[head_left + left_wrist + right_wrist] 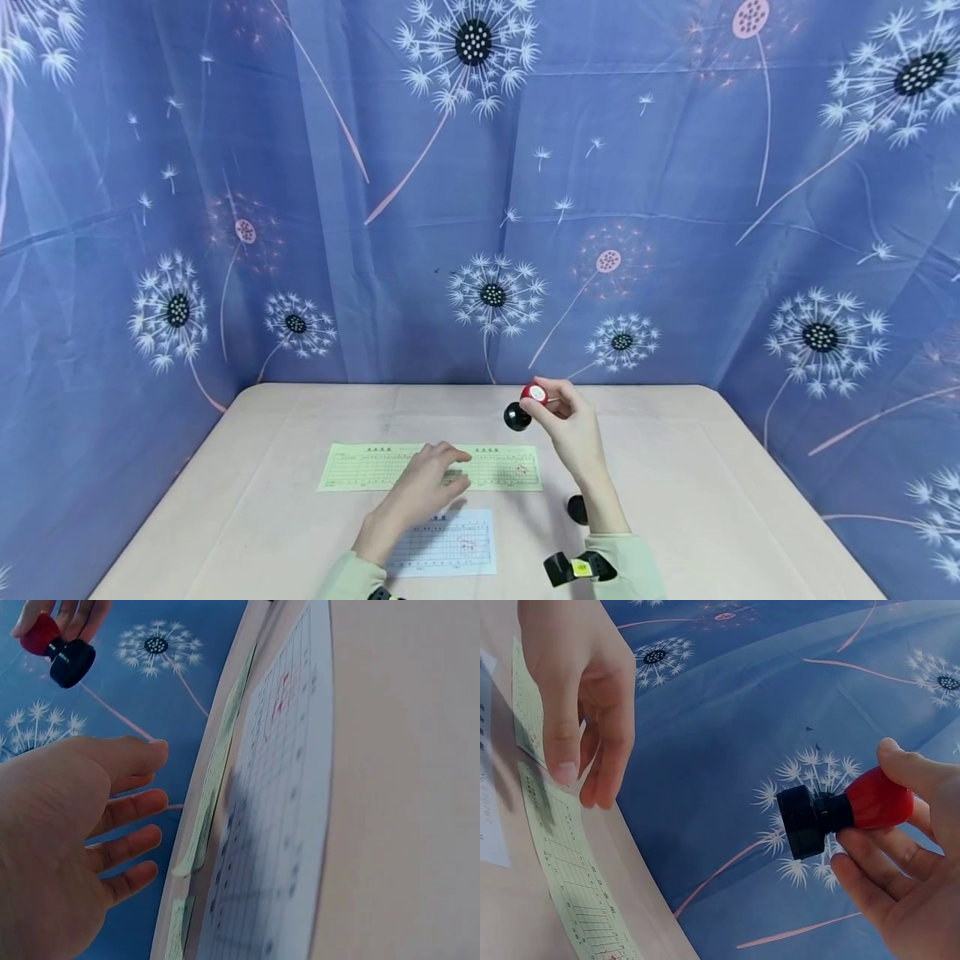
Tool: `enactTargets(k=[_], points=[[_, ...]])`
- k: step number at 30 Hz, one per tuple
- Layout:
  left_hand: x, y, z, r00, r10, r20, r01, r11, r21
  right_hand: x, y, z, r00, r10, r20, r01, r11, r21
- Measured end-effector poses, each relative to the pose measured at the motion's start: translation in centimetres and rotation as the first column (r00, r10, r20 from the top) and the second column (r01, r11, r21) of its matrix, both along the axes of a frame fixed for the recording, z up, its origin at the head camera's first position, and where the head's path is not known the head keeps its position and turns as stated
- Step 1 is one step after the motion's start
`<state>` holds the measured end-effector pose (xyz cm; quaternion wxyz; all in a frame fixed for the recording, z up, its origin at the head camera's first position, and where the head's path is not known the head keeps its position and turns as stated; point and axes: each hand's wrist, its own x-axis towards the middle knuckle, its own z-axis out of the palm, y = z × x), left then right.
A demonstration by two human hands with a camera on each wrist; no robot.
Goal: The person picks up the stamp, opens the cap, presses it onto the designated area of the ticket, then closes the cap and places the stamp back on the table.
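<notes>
A stamp with a red handle (881,799) and a black round base (802,822) is held up in my right hand (573,429), its thumb and fingers round the handle. In the head view it is above the far part of the table, right of the papers. My left hand (427,483) hovers with loosely bent, spread fingers over the green printed form (352,468) and hides its middle. In front of that lies a white printed form (442,554), partly covered by the left forearm. Both forms bear red stamp marks near their right ends.
A small round black object (577,509) sits on the table beside my right wrist, partly hidden by it. The pale tabletop (697,500) ends at the back against a blue curtain (420,275) with dandelion prints, which also hangs on both sides.
</notes>
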<state>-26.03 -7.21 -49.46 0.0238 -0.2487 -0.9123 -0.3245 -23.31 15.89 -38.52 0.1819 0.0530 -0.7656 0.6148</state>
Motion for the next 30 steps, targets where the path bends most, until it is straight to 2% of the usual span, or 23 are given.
enactTargets(k=[7,30], points=[[0.0,1.5,-0.3,1.000,-0.023,0.000,0.023,1.000,-0.002,-0.1,0.3,-0.2,1.000,-0.001,-0.006,0.001,1.000,-0.012],[0.5,6.8,-0.3,0.992,-0.117,-0.038,0.117,0.993,-0.006,0.0,0.8,0.1,1.000,-0.015,-0.020,0.015,1.000,-0.028]])
